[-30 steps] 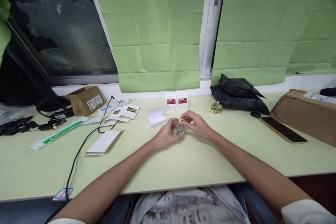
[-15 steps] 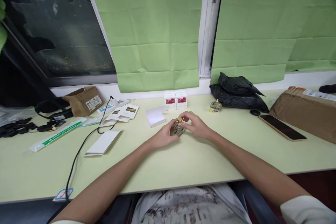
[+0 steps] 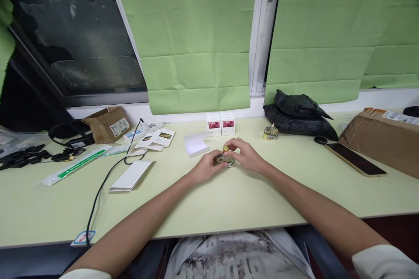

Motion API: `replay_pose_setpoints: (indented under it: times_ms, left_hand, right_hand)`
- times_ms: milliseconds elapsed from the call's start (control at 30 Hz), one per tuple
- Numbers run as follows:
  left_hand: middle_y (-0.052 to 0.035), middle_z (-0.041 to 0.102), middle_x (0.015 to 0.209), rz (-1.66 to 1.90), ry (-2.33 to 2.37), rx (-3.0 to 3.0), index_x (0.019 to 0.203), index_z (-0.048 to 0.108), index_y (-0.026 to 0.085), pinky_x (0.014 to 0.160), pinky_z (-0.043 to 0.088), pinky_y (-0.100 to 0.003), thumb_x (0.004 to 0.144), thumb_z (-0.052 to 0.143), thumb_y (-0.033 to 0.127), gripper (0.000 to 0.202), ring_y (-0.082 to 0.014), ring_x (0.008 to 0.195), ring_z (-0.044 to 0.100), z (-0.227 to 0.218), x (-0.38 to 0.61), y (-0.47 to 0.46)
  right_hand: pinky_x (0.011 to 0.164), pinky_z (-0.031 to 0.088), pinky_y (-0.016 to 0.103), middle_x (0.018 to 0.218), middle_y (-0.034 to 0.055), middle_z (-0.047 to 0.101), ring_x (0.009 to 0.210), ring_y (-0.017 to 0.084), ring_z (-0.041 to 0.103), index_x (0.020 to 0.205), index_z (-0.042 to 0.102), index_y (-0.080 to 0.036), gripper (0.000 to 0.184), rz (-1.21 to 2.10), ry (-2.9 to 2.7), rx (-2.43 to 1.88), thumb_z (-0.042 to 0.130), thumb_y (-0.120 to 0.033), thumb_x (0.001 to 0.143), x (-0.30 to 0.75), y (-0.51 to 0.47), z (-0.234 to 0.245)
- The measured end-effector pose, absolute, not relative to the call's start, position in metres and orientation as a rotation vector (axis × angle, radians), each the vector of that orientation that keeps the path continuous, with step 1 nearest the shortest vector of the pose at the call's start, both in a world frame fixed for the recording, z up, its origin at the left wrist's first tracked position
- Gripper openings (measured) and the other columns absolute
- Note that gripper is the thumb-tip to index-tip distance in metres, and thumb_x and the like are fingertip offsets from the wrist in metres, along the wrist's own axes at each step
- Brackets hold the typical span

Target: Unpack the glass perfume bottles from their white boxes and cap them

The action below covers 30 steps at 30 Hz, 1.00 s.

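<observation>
because the bottle (image 3: pixel 225 160) is small, i keep it low over the counter (image 3: pixel 229 200), in the middle: my left hand (image 3: pixel 203 168) clasps its body, my right hand (image 3: pixel 246 157) pinches the gold cap.

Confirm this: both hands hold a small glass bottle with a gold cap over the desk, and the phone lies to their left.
Not quite. The head view shows the phone lying to the right of the hands, near the brown parcel. The rest holds: the left hand and right hand hold the small glass bottle with a gold cap over the desk.
</observation>
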<state>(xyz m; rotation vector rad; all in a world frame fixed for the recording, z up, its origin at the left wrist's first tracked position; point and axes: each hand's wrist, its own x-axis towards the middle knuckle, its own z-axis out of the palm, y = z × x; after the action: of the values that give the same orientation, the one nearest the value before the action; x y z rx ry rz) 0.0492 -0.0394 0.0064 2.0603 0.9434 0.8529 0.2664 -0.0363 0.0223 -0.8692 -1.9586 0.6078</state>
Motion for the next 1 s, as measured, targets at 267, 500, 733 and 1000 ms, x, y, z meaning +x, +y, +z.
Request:
replay_pose_setpoints:
  times_ms: [267, 500, 733, 1000]
  left_hand:
    - [-0.0049, 0.07, 0.1, 0.827, 0.949, 2.069, 0.113, 0.067, 0.017, 0.076, 0.048, -0.032, 0.09, 0.07, 0.054, 0.044, -0.0214, 0.087, 0.062, 0.002, 0.048, -0.035]
    - [-0.0072, 0.073, 0.109, 0.822, 0.954, 2.033, 0.116, 0.068, 0.017, 0.085, 0.051, -0.035, 0.088, 0.073, 0.053, 0.045, -0.0247, 0.097, 0.066, 0.003, 0.047, -0.035]
    - [-0.0083, 0.074, 0.114, 0.864, 0.914, 2.011, 0.119, 0.07, 0.018, 0.09, 0.053, -0.038, 0.086, 0.075, 0.055, 0.049, -0.026, 0.101, 0.067, 0.001, 0.047, -0.035]
    - [-0.0072, 0.074, 0.112, 0.865, 0.933, 2.015, 0.12, 0.07, 0.018, 0.088, 0.052, -0.035, 0.087, 0.077, 0.051, 0.047, -0.0245, 0.1, 0.067, 0.0, 0.047, -0.033]
  right_hand:
    - [0.086, 0.051, 0.037, 0.101, 0.004, 0.068, 0.096, 0.022, 0.063, 0.107, 0.065, -0.025, 0.018, 0.626, -1.897, -0.833, 0.063, -0.041, 0.098, 0.264, -0.038, 0.029]
    - [0.09, 0.052, 0.038, 0.109, 0.0061, 0.067, 0.095, 0.022, 0.063, 0.114, 0.059, -0.026, 0.024, 0.396, -1.692, -0.856, 0.059, -0.045, 0.1, 0.275, -0.033, 0.043]
    - [0.083, 0.048, 0.036, 0.098, 0.003, 0.067, 0.091, 0.022, 0.062, 0.109, 0.059, -0.024, 0.014, 0.375, -2.042, -1.118, 0.056, -0.032, 0.098, 0.293, -0.008, 0.001]
    - [0.08, 0.046, 0.034, 0.094, 0.0037, 0.065, 0.091, 0.022, 0.06, 0.106, 0.062, -0.022, 0.015, 0.353, -2.161, -1.27, 0.06, -0.028, 0.092, 0.304, 0.001, -0.011]
